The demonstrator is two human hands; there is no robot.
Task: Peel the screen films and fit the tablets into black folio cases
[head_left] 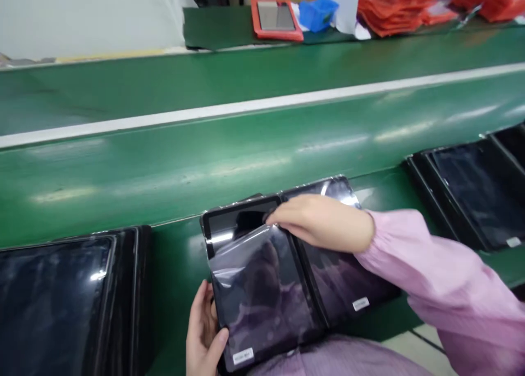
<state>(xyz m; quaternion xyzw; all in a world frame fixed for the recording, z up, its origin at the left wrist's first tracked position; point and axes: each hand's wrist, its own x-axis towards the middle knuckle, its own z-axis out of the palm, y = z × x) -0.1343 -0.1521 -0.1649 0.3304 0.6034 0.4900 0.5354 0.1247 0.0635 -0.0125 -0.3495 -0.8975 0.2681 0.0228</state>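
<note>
A black tablet (241,216) lies tilted before me, with a clear plastic film (262,288) covering its lower screen. The film's upper part is lifted off the glass, and my right hand (322,217) pinches its top right corner. Round the tablet's lower left edge, my left hand (205,332) is closed, thumb on the front and fingers behind. A white label (243,356) sits at the lower left of the film. Under my right forearm lies a second black tablet (348,277), close against the first one and also labelled.
Stacks of black tablets lie at left (49,305) and right (484,184). Beyond the green work surface (176,283) runs a green belt with a white rail (229,109). At the back are a red-cased tablet (276,18), a blue bin (318,12) and piled red cases (397,7).
</note>
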